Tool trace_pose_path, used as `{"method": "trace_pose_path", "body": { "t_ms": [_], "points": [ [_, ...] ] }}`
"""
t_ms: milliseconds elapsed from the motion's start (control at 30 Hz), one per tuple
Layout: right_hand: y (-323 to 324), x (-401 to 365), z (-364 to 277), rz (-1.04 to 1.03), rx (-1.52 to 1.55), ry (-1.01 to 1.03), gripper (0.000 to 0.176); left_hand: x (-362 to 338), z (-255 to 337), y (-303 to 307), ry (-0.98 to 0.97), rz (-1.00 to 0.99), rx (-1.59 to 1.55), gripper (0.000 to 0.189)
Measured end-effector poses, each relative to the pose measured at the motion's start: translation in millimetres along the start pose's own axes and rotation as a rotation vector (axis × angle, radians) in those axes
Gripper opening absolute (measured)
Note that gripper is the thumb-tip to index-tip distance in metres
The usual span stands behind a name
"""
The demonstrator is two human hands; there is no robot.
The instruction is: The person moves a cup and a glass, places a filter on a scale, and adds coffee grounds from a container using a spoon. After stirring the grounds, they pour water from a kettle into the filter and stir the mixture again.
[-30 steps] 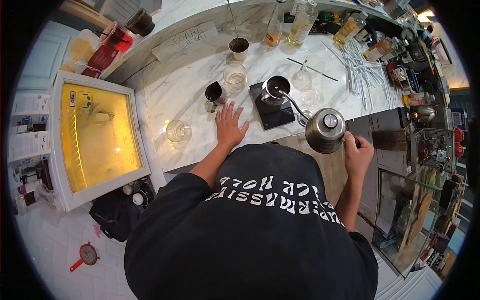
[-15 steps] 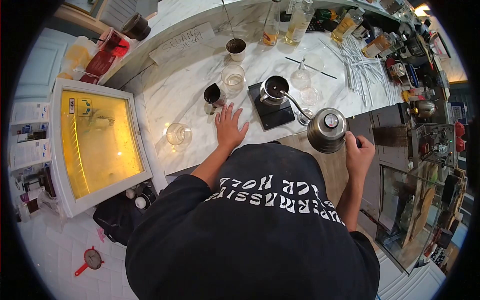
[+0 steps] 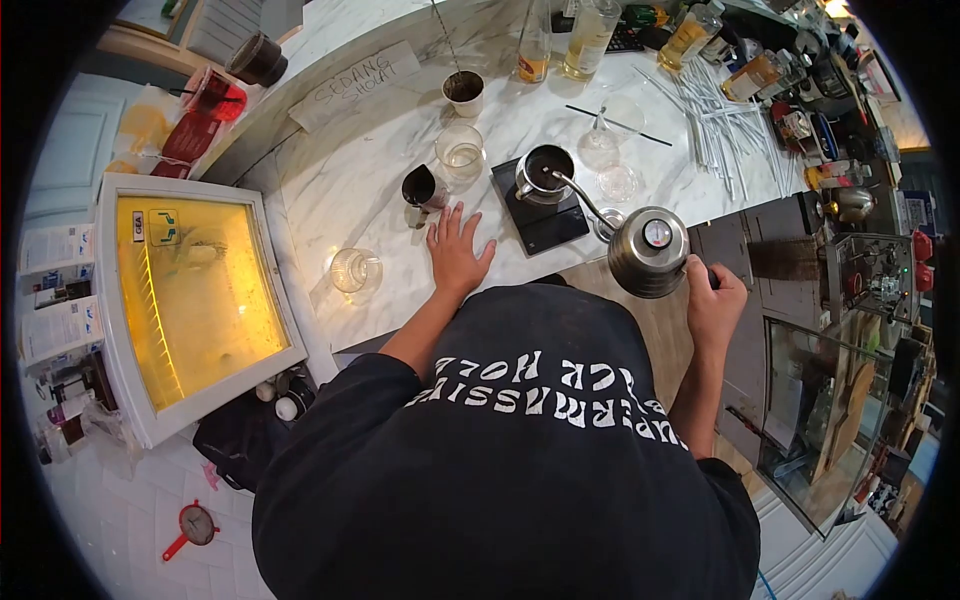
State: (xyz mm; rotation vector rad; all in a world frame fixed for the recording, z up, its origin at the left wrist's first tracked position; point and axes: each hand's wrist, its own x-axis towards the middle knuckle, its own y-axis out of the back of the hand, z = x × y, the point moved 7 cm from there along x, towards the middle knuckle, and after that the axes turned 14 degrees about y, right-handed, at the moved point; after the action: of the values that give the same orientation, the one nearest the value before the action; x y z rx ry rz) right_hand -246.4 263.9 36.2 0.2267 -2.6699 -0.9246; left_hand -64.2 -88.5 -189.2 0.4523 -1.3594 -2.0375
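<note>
My right hand (image 3: 716,300) is wrapped round the handle of a steel gooseneck kettle (image 3: 648,252). The kettle's spout reaches over a metal cup-shaped dripper (image 3: 546,172) with dark contents that look like wet coffee grounds. Beneath it is a black digital scale (image 3: 545,228) near the counter's front edge. With fingers spread, my left hand (image 3: 458,252) lies flat on the marble counter (image 3: 310,210), holding nothing. Just beyond its fingertips stands a small dark-mouthed pitcher (image 3: 423,188), and behind that a clear glass (image 3: 461,155).
Another glass (image 3: 355,271) stands left of my left hand. A paper cup (image 3: 463,93), bottles (image 3: 592,40) and many loose straws (image 3: 715,125) are farther back. A thin black stick (image 3: 618,125) lies by clear glassware (image 3: 599,148). A yellow-lit fridge (image 3: 205,300) is at left.
The view has shifted slightly, so the counter items sit a little differently in frame. My right hand still holds the kettle over the dripper, and my left hand stays flat on the counter.
</note>
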Motion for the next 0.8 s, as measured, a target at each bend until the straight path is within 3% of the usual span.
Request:
{"method": "trace_pose_path", "body": {
  "t_ms": [800],
  "points": [
    [-1.6,-1.8,0.1,0.007,0.016,-0.012,0.038,1.2,-0.1,1.8,-0.004,0.013,-0.010,0.060]
  ]
}}
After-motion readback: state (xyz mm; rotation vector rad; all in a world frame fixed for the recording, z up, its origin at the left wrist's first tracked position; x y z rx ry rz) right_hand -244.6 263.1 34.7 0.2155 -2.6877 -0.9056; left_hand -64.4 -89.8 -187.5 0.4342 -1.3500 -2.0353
